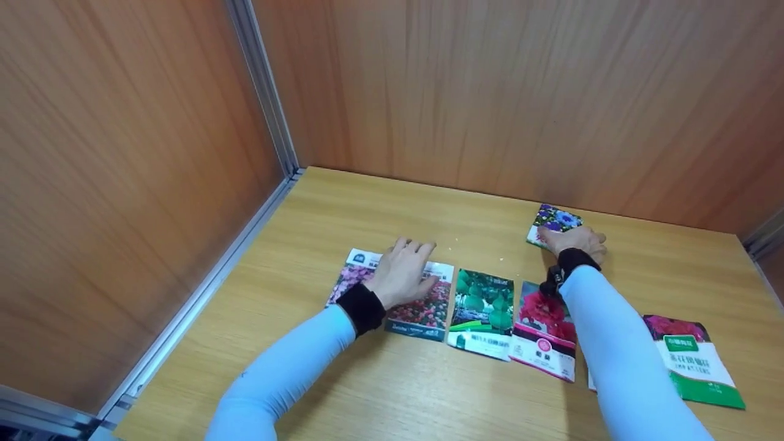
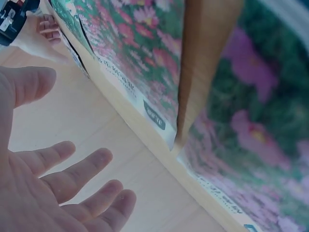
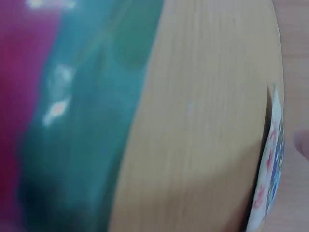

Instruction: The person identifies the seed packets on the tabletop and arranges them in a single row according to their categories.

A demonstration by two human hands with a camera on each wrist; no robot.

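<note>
My left hand (image 1: 401, 272) hovers over two seed packets with its fingers spread and holds nothing. Under it are a purple-pink flower packet (image 1: 349, 280) and a pink-red flower packet (image 1: 422, 309), each partly covered by the hand. Across the table, my right hand (image 1: 576, 240) is at a small blue flower packet (image 1: 558, 219) near the back wall, thumb over its lower part. In the right wrist view this packet (image 3: 270, 169) lies on the table, and a fingertip (image 3: 303, 142) shows beside it. Whether that hand touches it is unclear.
A green-leaf packet (image 1: 482, 306) and a red flower packet (image 1: 545, 324) continue the front row. Farther right lies a white and green impatiens packet (image 1: 698, 361); my right forearm partly hides another packet beside it. Wooden panels (image 1: 520, 92) enclose the table.
</note>
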